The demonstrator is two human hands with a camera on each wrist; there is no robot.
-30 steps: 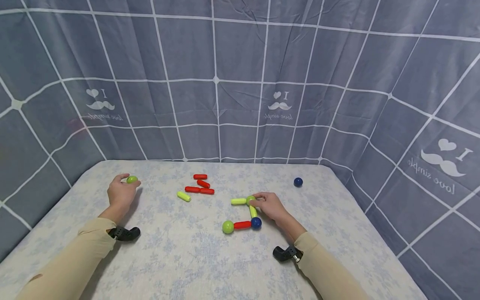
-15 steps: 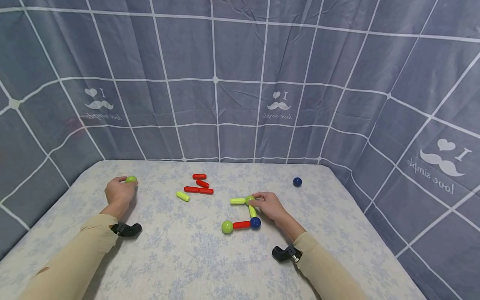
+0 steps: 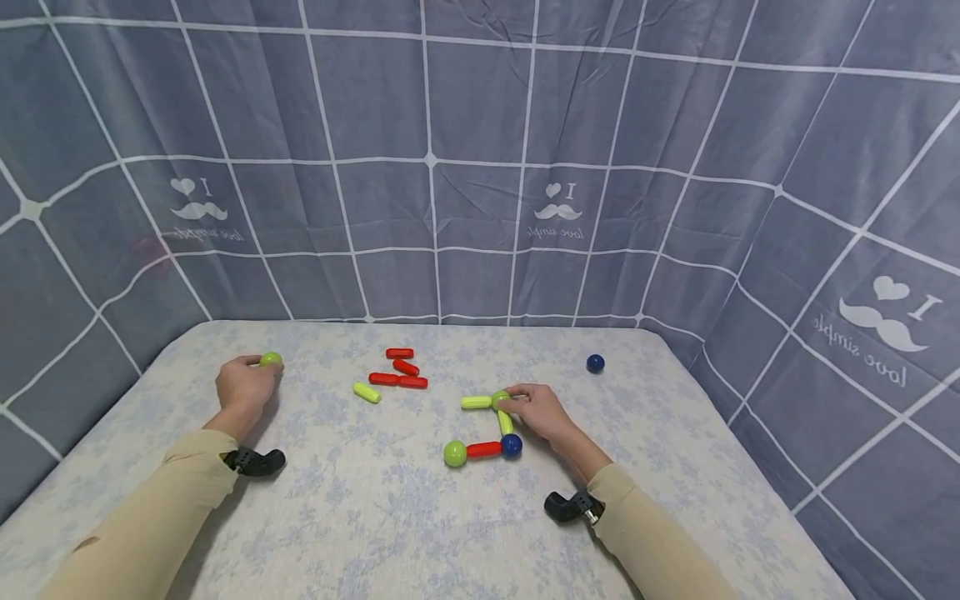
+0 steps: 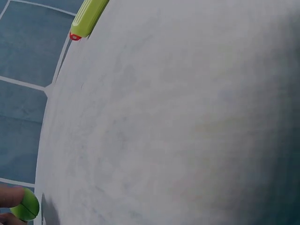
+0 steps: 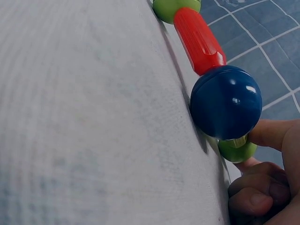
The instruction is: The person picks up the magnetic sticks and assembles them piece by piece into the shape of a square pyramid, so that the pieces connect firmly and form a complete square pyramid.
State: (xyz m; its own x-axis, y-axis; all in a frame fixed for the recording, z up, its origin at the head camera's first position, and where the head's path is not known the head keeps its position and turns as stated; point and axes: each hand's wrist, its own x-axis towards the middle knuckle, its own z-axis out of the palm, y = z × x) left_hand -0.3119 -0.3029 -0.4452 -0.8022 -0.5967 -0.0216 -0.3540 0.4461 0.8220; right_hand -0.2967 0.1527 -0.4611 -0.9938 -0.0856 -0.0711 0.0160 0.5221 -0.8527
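Observation:
At the far left of the table, my left hand (image 3: 246, 387) holds a green ball (image 3: 272, 358) by the fingertips; finger and ball also show at the corner of the left wrist view. My right hand (image 3: 546, 413) pinches another green ball (image 3: 500, 399) between thumb and fingers. That ball joins a lime rod (image 3: 476, 402) pointing left and a second lime rod (image 3: 506, 423) running toward me. The latter meets a blue ball (image 5: 226, 103), from which a red rod (image 5: 199, 40) leads to a third green ball (image 3: 455, 453).
Left of the joined pieces lie a loose lime rod (image 3: 367, 392) and several red rods (image 3: 406, 367), two of them end to end. A separate blue ball (image 3: 596, 363) sits at the back right. A grey-blue curtain (image 3: 480, 208) stands behind the patterned tablecloth (image 3: 360, 517).
My left hand has turned slightly around its green ball, and both have shifted a little to the right over the last half second. My right hand and the joined pieces have stayed put.

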